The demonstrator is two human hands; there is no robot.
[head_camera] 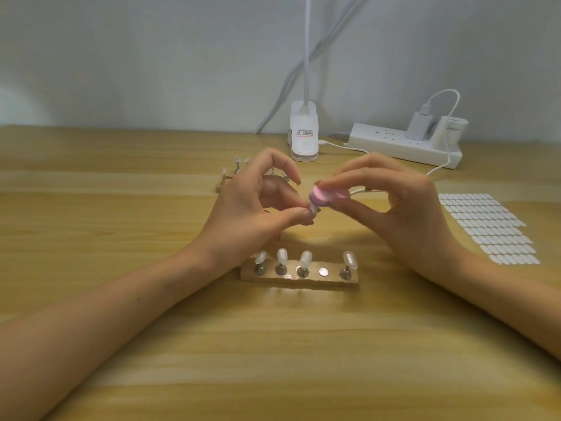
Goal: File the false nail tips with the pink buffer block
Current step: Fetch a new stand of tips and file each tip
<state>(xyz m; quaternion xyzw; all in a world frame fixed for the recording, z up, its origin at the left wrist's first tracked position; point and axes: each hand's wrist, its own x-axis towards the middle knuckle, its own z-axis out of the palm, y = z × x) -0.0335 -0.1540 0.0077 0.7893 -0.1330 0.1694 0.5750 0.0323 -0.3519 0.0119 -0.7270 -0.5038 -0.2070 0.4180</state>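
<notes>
While the left hand (246,205) pinches a false nail tip (405,209) between thumb and forefinger, its other fingers loosely curled above, I see the right hand (403,208) gripping the pink buffer block (420,194) between thumb and fingertips, its blurred end touching that tip. Both are over the middle of the wooden table (182,344). Just nearer me lies a wooden holder strip (299,278) with four nail tips (306,258) upright on pins and one bare metal disc (323,271) between the third and fourth. A second holder (223,183) sits behind the left hand, partly hidden. A sheet of white adhesive tabs (488,229) lies to the right.
</notes>
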